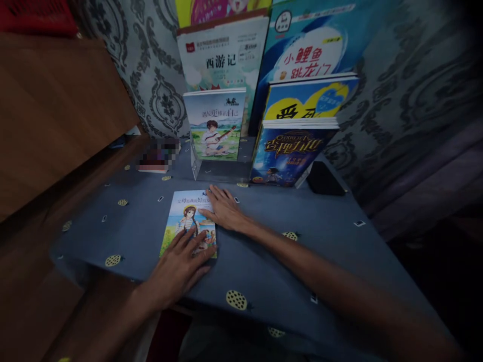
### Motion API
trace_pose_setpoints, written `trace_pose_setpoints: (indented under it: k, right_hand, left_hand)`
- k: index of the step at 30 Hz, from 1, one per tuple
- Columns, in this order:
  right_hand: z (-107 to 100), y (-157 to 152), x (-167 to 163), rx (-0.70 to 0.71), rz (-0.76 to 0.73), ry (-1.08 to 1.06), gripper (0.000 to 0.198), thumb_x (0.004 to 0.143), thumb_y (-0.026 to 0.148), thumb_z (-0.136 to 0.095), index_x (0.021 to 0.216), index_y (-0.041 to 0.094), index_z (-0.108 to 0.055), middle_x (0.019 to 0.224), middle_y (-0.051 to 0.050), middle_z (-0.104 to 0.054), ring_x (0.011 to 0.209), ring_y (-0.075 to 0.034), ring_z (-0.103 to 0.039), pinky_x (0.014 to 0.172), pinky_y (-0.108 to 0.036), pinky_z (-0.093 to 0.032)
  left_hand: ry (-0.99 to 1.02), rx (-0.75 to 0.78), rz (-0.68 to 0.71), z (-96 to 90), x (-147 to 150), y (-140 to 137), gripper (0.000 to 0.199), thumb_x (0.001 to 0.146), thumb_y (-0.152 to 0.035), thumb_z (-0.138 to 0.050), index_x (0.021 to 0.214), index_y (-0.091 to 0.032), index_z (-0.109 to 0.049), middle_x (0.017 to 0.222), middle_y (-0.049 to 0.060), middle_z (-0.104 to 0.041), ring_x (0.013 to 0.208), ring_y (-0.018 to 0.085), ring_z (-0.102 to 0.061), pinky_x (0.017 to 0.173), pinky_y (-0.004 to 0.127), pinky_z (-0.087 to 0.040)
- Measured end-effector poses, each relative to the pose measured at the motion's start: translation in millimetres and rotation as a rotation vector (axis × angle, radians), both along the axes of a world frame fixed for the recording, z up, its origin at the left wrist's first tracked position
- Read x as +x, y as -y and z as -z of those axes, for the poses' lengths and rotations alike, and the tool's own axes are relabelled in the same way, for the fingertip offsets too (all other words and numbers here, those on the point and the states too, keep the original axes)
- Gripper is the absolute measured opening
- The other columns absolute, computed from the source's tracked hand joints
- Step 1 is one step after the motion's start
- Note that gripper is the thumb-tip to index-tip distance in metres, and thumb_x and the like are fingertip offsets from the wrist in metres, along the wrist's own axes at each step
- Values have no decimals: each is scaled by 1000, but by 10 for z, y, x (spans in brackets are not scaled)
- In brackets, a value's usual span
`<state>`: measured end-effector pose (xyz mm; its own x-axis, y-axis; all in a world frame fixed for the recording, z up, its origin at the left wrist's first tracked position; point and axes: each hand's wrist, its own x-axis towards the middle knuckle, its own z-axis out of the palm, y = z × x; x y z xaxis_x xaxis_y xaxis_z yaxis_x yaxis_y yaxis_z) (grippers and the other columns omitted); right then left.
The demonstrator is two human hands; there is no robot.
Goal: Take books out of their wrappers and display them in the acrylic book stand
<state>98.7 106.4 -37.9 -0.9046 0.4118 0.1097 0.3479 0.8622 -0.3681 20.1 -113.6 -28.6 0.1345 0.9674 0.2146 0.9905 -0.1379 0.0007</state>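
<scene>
A thin paperback book lies face up on the table, its cover showing a girl in a yellow hat by blue water. My left hand rests on its lower part with fingers spread. On its upper right edge lies my right hand, fingers stretched out and flat. Behind them a clear display stand holds a book with a guitar player on its cover. To the right, a dark blue book leans in front of a blue and yellow book.
Taller books, one pale green and one blue, stand at the back against patterned wallpaper. A blurred-out book lies at the back left. A black flat object sits at right. A wooden cabinet borders the cloth-covered table.
</scene>
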Motion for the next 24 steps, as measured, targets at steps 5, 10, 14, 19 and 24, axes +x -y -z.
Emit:
trace_pose_setpoints:
  k: [5, 10, 14, 19, 24]
  right_hand:
    - [-18, 53, 45, 17, 10, 49, 82, 100, 65, -40, 156, 5, -36, 165, -25, -26, 156, -34, -23, 127, -52, -18]
    - [-86, 183, 117, -27, 37, 110, 89, 95, 67, -49, 158, 6, -33, 166, -29, -20, 157, -38, -17, 126, -56, -17]
    - [-83, 354, 233, -12, 64, 85, 88, 94, 69, -49, 158, 12, -36, 166, -24, -25, 156, -40, -17, 125, -58, -19]
    - [-125, 474, 303, -49, 81, 113, 89, 94, 65, -54, 160, 11, -31, 167, -24, -21, 157, -40, -13, 126, -58, -16]
    - [-226, 498, 313, -104, 86, 131, 86, 96, 59, -56, 160, 8, -31, 167, -26, -17, 157, -39, -9, 127, -55, -12]
  left_hand:
    - [104, -37, -186, 2, -373, -130, 43, 105, -37, -41, 142, -23, -55, 150, 14, -56, 140, 28, -52, 113, 52, -45]
    - [160, -31, -502, 92, -745, -298, 55, 101, -42, -42, 144, -8, -51, 146, 28, -54, 137, 40, -53, 106, 58, -47]
    - [426, 67, -440, 139, -821, -370, 55, 99, -39, -40, 144, -9, -50, 142, 23, -59, 133, 38, -56, 109, 58, -44]
    - [1035, 193, -509, 179, -871, -481, 59, 82, -51, -62, 129, -15, -60, 131, 17, -68, 124, 35, -63, 107, 51, -49]
    - [1581, 339, -724, 77, -931, -560, 58, 67, -35, -82, 117, -15, -63, 119, 17, -73, 113, 31, -70, 96, 39, -57]
